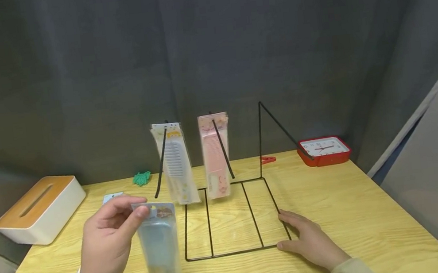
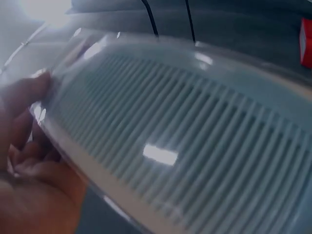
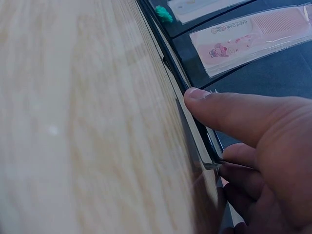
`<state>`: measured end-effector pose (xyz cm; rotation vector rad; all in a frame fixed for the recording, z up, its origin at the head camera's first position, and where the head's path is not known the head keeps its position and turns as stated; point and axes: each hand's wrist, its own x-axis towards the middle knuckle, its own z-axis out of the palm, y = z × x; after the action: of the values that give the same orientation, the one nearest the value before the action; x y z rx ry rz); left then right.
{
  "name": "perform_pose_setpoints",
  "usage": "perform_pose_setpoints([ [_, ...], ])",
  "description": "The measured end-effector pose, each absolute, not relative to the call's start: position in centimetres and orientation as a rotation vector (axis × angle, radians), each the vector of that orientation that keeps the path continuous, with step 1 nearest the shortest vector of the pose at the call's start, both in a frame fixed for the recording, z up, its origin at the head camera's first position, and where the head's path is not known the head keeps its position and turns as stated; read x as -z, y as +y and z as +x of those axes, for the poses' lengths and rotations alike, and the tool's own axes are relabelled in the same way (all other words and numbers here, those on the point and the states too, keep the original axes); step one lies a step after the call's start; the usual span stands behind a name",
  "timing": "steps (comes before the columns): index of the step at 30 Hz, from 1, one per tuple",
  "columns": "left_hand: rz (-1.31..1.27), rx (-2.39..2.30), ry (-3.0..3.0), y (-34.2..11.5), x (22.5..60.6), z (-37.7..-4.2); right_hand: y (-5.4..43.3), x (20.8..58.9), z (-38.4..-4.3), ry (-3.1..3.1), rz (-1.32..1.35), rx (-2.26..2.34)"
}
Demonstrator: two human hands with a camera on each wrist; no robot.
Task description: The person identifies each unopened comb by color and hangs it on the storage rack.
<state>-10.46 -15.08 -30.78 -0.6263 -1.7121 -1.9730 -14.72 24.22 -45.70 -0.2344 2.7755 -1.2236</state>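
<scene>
My left hand pinches the top of a clear package holding a pale blue comb, between thumb and fingers. The package hangs upright left of a black wire rack, and the comb's teeth fill the left wrist view. My right hand holds the rack's front right corner, thumb on the front bar and fingers at the side bar. On the rack's left hook hang white packages with a bluish comb; on its middle hook hang packages with a pink comb. The right hook bears nothing.
A white tissue box with a wooden lid stands at the left. Green string lies behind the rack, a red clip and a red clock at the back right. Another package shows partly behind my left hand.
</scene>
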Motion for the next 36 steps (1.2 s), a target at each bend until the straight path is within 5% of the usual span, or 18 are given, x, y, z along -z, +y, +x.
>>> perform_pose_setpoints([
  [17, -0.408, 1.981, -1.704, -12.5, 29.9, -12.5, 24.6, 45.4, -14.6, 2.754, -0.225, 1.256],
  [36, -0.064, 1.557, -2.131, -13.6, 27.6, -23.3, 24.0, 45.7, -14.6, 2.772, -0.198, 1.252],
])
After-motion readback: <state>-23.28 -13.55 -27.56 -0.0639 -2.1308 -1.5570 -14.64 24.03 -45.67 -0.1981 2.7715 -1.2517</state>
